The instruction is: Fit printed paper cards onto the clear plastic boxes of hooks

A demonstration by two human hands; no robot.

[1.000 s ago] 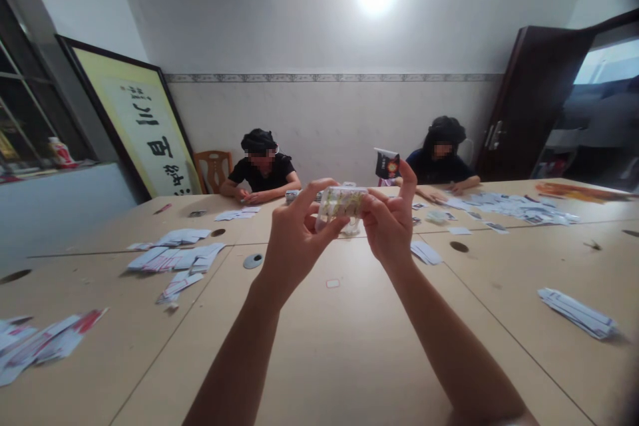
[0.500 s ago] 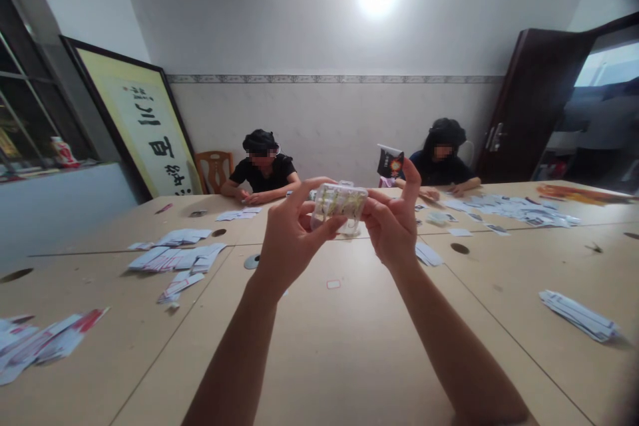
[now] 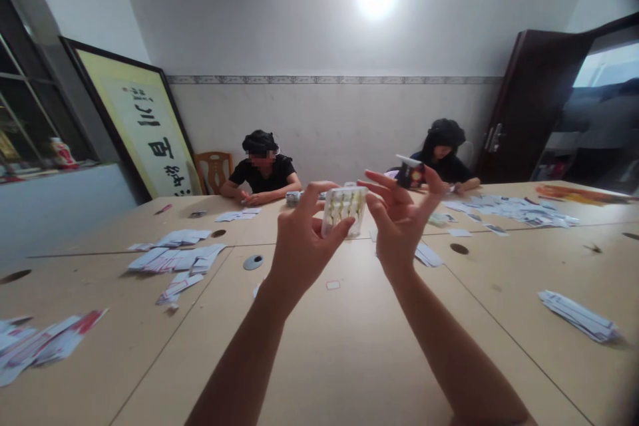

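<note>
A clear plastic case [image 3: 344, 208] stands tilted up in front of me, well above the table. Rows of small yellow-green pieces show through its wall; their kind is too small to tell. My left hand [image 3: 307, 233] grips the case from the left, thumb across its front and fingers behind the top. Close by its right edge is my right hand [image 3: 402, 219], with the thumb near the case and the other fingers spread. A small black printed packet [image 3: 411, 175] with a white edge and a reddish picture is pinched between fingers of that hand.
White paper slips [image 3: 174, 258] lie in piles on the left of the wooden table [image 3: 319, 359]. More slips [image 3: 519, 210] are scattered at the far right, and a bundle [image 3: 579, 315] lies nearer. Two people [image 3: 267, 176] sit opposite. A grey cable-hole cover [image 3: 253, 262] is left of centre.
The case has turned more upright and shifted slightly right with my left hand. My right hand has moved off the case to the right, spreading its fingers and carrying the black packet along.
</note>
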